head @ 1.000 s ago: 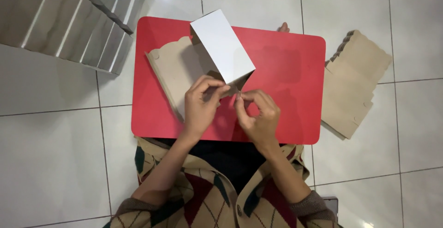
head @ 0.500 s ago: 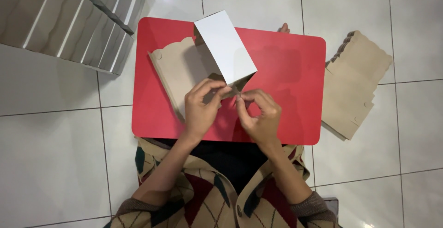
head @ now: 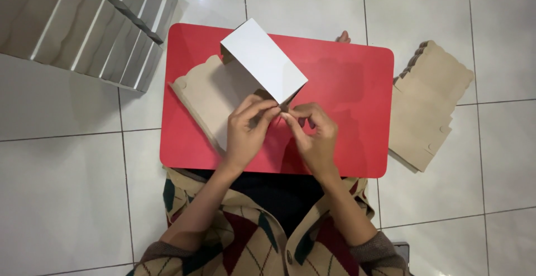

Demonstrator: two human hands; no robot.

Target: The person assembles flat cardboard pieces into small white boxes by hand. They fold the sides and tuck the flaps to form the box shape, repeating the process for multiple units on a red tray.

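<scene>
Hands, left (head: 248, 133) and right (head: 315, 136), pinch the half-folded white-and-brown cardboard box blank (head: 245, 77) near the red desk's (head: 346, 75) front edge; folding remains unfinished.

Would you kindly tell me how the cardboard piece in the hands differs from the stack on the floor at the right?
The cardboard piece is partly folded, one white panel raised on the red table; the flat stack lies unfolded on the floor tiles. The piece is single, pinched by both hands; the stack is several sheets, untouched. Both share brown card with scalloped edges.

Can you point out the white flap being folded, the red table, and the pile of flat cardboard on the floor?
white flap (head: 262, 59): head view, middle of its white face.
red table (head: 346, 86): head view, bare top.
pile of flat cardboard (head: 427, 103): head view, top sheet.
</scene>
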